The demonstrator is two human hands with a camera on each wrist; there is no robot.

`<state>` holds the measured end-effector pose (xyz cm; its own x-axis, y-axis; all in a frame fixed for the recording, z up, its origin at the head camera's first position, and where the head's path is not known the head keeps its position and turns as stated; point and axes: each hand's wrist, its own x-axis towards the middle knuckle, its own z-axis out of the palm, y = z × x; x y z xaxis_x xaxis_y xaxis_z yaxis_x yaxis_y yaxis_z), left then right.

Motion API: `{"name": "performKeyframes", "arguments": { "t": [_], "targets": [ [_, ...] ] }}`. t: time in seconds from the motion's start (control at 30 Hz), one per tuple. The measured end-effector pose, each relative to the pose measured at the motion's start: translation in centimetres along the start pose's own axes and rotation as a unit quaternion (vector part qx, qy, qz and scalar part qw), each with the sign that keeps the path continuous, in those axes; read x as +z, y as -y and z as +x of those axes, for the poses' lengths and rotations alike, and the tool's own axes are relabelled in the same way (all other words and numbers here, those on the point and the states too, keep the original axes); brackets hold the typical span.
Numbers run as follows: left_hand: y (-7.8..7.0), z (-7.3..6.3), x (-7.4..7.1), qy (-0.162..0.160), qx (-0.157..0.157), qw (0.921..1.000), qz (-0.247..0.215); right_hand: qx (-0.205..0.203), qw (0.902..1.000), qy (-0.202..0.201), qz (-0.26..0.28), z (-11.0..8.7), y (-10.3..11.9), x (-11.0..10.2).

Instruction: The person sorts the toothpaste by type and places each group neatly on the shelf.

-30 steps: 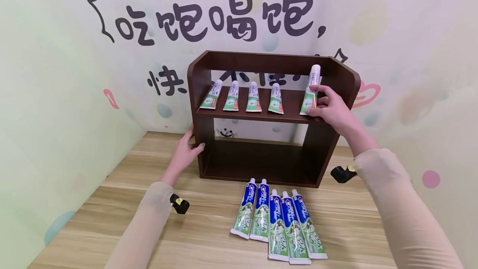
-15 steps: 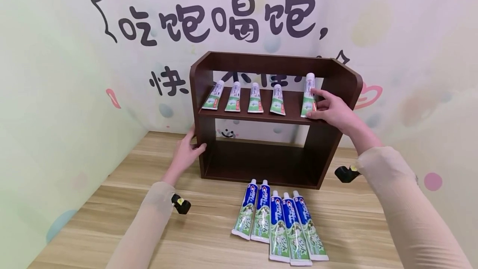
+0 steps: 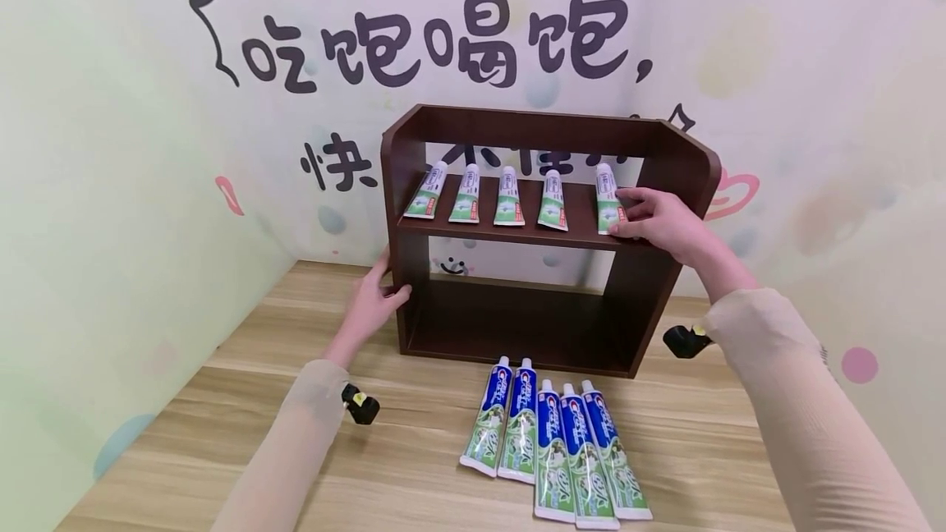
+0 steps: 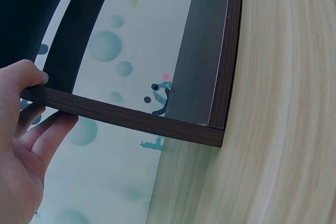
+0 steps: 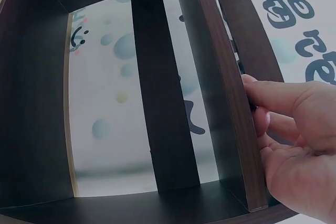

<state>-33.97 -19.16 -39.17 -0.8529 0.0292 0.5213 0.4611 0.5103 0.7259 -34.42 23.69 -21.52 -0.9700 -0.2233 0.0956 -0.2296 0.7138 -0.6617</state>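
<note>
A dark brown two-tier shelf [image 3: 510,230] stands on the table. My left hand [image 3: 367,302] grips its left side panel, thumb on the front edge and fingers behind, as the left wrist view also shows. On the upper tier, my right hand [image 3: 668,224] holds a white-and-green toothpaste tube [image 3: 608,199] by its right edge, thumb near the tube's bottom end. That tube leans back with its cap up. To its left, several similar tubes [image 3: 508,199] lean in a row. In the right wrist view, the shelf board [image 5: 231,93] hides most of the held tube.
Several larger blue-and-green toothpaste tubes [image 3: 554,450] lie on the wooden table [image 3: 414,466] in front of the shelf, caps towards it. The lower tier [image 3: 510,323] is a dark open compartment. Behind the shelf is a printed wall [image 3: 325,105] with large lettering.
The tube at my right hand has tipped back and lowered, its cap moving down and left. My left hand keeps its grip on the shelf. The head view has shifted slightly.
</note>
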Motion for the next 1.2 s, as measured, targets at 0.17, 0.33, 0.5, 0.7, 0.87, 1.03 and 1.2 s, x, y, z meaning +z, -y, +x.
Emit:
{"name": "performKeyframes", "arguments": {
  "t": [0.17,0.33,0.5,0.7,0.87,1.03,1.2],
  "targets": [
    [-0.10,-0.02,-0.01,0.001,0.001,1.0000,-0.005,0.005,0.9999,-0.005,-0.012,0.06,0.09,0.01],
    [-0.25,0.02,-0.04,0.001,-0.001,1.0000,-0.002,0.004,0.9997,-0.015,-0.018,0.08,-0.15,0.11],
    [-0.35,0.00,-0.07,0.001,-0.003,1.0000,0.002,0.004,0.9997,-0.020,-0.017,-0.01,-0.49,0.28],
    [-0.29,-0.13,-0.10,0.007,-0.004,1.0000,-0.001,-0.005,0.9994,-0.032,-0.013,-0.20,-0.47,0.48],
    [-0.19,-0.11,-0.11,0.006,-0.004,1.0000,0.000,-0.010,0.9995,-0.025,-0.014,-0.25,-0.51,0.41],
    [-0.22,-0.01,-0.10,0.003,-0.003,1.0000,0.006,-0.009,0.9997,-0.015,-0.019,-0.29,-0.60,0.23],
    [-0.33,-0.02,-0.13,0.009,-0.006,0.9999,0.006,-0.010,0.9998,-0.007,-0.017,-0.29,-0.65,0.17]
  ]
}}
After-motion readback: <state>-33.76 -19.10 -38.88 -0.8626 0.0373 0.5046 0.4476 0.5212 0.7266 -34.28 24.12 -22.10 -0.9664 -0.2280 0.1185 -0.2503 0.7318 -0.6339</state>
